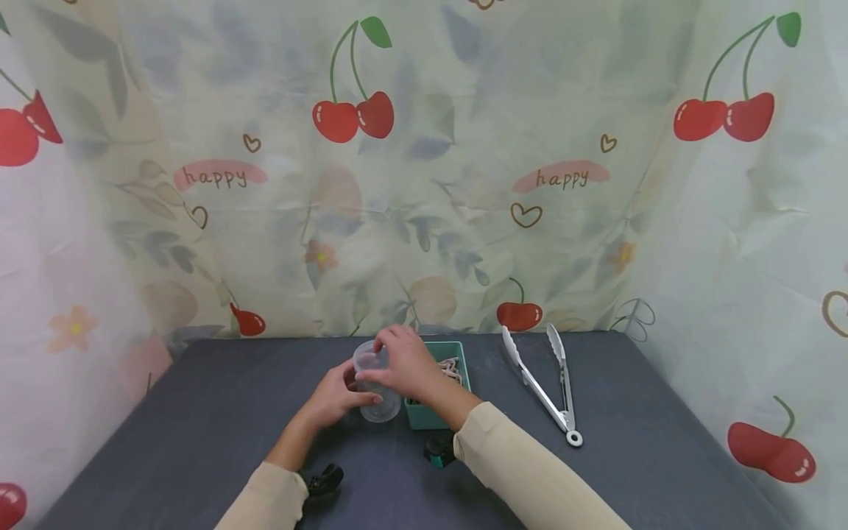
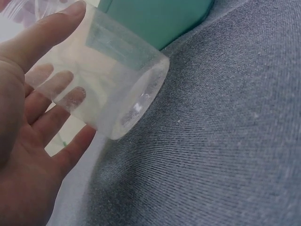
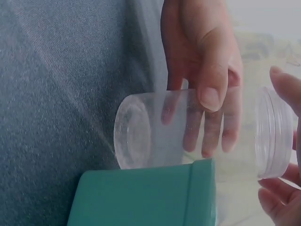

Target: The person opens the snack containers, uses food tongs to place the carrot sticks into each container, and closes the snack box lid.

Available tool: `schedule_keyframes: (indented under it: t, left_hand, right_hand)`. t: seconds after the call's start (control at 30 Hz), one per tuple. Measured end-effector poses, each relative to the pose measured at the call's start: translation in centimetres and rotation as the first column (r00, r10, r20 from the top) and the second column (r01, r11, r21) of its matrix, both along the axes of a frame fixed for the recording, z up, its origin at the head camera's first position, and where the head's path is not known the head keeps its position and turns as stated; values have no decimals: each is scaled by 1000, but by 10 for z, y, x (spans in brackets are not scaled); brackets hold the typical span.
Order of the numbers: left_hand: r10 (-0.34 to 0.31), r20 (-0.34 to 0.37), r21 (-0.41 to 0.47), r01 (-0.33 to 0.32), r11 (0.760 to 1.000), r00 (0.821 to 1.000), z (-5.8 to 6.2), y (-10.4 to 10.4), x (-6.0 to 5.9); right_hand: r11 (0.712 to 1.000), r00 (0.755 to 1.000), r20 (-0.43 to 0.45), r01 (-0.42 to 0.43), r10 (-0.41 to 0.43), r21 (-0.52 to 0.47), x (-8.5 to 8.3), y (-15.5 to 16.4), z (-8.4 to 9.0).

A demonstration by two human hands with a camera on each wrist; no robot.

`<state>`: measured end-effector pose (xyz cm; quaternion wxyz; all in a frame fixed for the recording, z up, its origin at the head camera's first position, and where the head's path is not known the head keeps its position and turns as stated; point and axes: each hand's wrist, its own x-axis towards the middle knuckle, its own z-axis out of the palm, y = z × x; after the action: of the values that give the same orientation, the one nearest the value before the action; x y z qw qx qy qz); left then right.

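Note:
A clear plastic jar [image 1: 380, 410] with a round screw-type lid [image 3: 278, 136] stands on the dark cloth, left of a teal bin [image 1: 430, 419]. My left hand [image 1: 334, 397] holds the jar's side, its thumb on the near wall and its fingers round the far one, seen through the plastic. Over the top, my right hand [image 1: 412, 366] has its thumb and fingers spread around the lid's rim. Nothing shows inside the see-through body. Part of the bin is covered by my right hand and forearm.
Pinkish-grey looped pieces [image 1: 452, 368] lie in the teal bin. Metal tongs [image 1: 563, 416] lie spread apart to its right. A patterned curtain [image 1: 424, 184] with cherries hangs behind the dark table [image 1: 629, 442] and along its sides.

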<state>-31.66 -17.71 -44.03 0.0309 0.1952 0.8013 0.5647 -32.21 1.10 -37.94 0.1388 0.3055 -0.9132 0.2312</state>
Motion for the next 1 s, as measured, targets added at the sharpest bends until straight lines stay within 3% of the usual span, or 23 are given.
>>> schedule_keyframes:
  t: [0.1, 0.2, 0.5, 0.7, 1.0]
  left_hand:
    - [-6, -5, -15, 6, 1000, 1000, 11, 2, 8]
    - [-3, -10, -22, 3, 1000, 1000, 13, 3, 9]
    - [27, -51, -1, -27, 1000, 998, -17, -2, -12]
    - [27, -45, -25, -28, 999, 999, -13, -1, -10]
    - [32, -55, -36, -34, 999, 998, -16, -2, -11]
  right_hand:
    - [1000, 1000, 2, 8, -8, -16, 1, 0, -2]
    - [999, 1000, 16, -14, 15, -35, 0, 1, -3]
    - [991, 994, 19, -102, 104, -91, -7, 7, -6]
    - [981, 986, 36, -157, 162, -114, -9, 11, -5]
    - [969, 967, 121, -205, 222, -136, -11, 16, -4]
